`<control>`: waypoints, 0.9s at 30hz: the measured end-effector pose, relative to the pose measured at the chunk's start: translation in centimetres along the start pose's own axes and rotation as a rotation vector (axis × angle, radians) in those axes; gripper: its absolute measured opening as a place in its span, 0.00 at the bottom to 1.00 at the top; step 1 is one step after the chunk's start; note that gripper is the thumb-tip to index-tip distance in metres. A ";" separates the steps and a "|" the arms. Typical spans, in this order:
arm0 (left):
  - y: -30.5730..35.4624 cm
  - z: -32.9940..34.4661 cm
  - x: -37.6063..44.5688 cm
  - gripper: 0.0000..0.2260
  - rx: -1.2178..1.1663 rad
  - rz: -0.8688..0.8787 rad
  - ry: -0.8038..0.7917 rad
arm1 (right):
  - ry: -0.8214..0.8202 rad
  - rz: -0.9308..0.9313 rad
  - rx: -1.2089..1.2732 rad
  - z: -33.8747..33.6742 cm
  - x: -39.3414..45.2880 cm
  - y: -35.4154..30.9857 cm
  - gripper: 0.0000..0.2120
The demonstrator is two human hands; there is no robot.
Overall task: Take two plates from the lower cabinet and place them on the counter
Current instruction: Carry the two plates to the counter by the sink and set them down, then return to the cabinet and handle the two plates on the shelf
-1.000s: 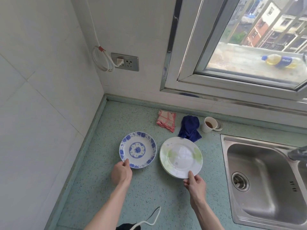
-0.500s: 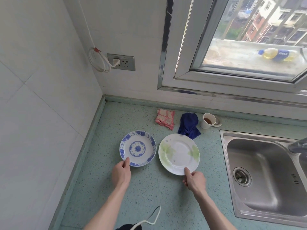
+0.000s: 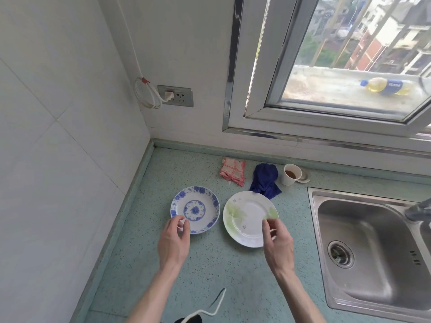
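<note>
Two plates lie flat side by side on the green speckled counter (image 3: 210,271). The blue-patterned plate (image 3: 195,209) is on the left and the white plate with green leaf prints (image 3: 248,217) on the right. My left hand (image 3: 173,242) hovers over the near rim of the blue plate with its fingers loosely curled and apart, holding nothing. My right hand (image 3: 277,243) hovers over the near right rim of the white plate, with its fingers also apart and empty. The lower cabinet is out of view.
Behind the plates lie a pink checked cloth (image 3: 233,170) and a dark blue cloth (image 3: 265,179), with a paper cup (image 3: 290,174) next to them. A steel sink (image 3: 373,250) sits at the right. Tiled walls close the left and back sides.
Both hands have let go of the plate rims and lifted up off them. The white plate has settled flat on the counter; the blue plate has stayed in place.
</note>
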State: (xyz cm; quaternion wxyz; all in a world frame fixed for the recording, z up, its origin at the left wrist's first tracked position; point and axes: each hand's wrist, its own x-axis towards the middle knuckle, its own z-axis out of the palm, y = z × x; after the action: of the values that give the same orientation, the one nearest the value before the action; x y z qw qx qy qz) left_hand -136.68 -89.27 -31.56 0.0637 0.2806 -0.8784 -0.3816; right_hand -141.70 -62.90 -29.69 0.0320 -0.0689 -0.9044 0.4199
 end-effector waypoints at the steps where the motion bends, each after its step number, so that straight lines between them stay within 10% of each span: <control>1: 0.3 -0.1 -0.2 0.13 0.026 0.062 0.008 | -0.002 -0.079 -0.003 -0.5 0.1 -0.5 0.12; 12: 6.4 -3.5 -5.2 0.20 0.314 0.383 0.221 | -0.081 -0.593 -0.436 -6.3 2.4 -4.7 0.31; 27: 10.2 -10.2 -23.7 0.20 0.500 0.042 0.659 | -0.374 -1.089 -0.174 -8.1 -2.5 -10.9 0.32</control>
State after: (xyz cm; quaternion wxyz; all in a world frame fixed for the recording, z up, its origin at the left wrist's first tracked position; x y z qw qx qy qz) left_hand -118.13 -77.26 -14.76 0.2792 0.3766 -0.8822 -0.0449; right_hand -139.31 -64.09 -16.13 0.0773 0.4793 -0.8308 0.2722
